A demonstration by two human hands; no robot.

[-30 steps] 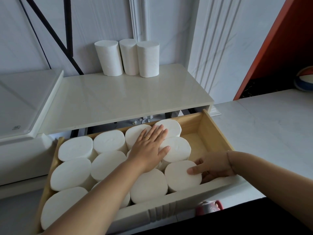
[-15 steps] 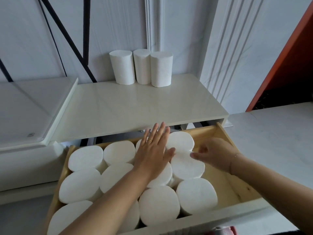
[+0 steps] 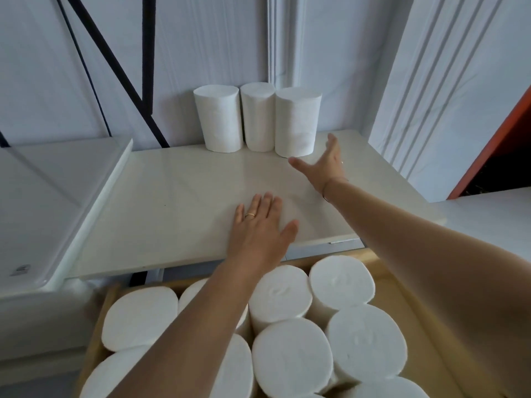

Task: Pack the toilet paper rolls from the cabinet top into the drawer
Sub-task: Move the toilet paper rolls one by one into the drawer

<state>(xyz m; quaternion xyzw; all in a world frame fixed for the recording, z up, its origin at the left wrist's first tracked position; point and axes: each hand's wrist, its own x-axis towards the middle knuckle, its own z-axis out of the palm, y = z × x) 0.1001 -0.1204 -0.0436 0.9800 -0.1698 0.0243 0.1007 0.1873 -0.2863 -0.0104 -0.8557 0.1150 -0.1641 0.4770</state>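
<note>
The right hand (image 3: 324,165) is spread wide, thumb stretched one way and fingers the other, and it holds nothing. Just ahead of its thumb stands the nearest upright white toilet paper roll (image 3: 297,122). The fingers reach past that roll's side, and whether any skin touches the paper cannot be told. A thin bracelet (image 3: 327,188) circles the wrist. Farther from this hand, the middle roll (image 3: 257,117) and the far roll (image 3: 219,119) continue the row, each touching its neighbour, all backed against the white panelled wall (image 3: 201,38).

The left hand (image 3: 260,228), nearer the person than the right one, lies flat and palm down, fingers straight and close together, thumb out. It grips nothing and sits over the glossy cream bench (image 3: 178,202) near its front edge. Whether it presses on the surface cannot be told. A gold ring (image 3: 249,215) sits on one finger.

Behind both wrists and under the forearms, the pale wooden drawer (image 3: 402,305) stands pulled out. It is filled with packed rolls (image 3: 291,360), white and standing on end, crowded against one another, with a bare strip of drawer beneath the right forearm.

Out past the left hand's little finger, a glossy white tray-like lid (image 3: 51,196) adjoins the bench, and black metal bars (image 3: 115,53) cross the wall above it. Far outside the right hand runs an orange-red edge (image 3: 494,150).
</note>
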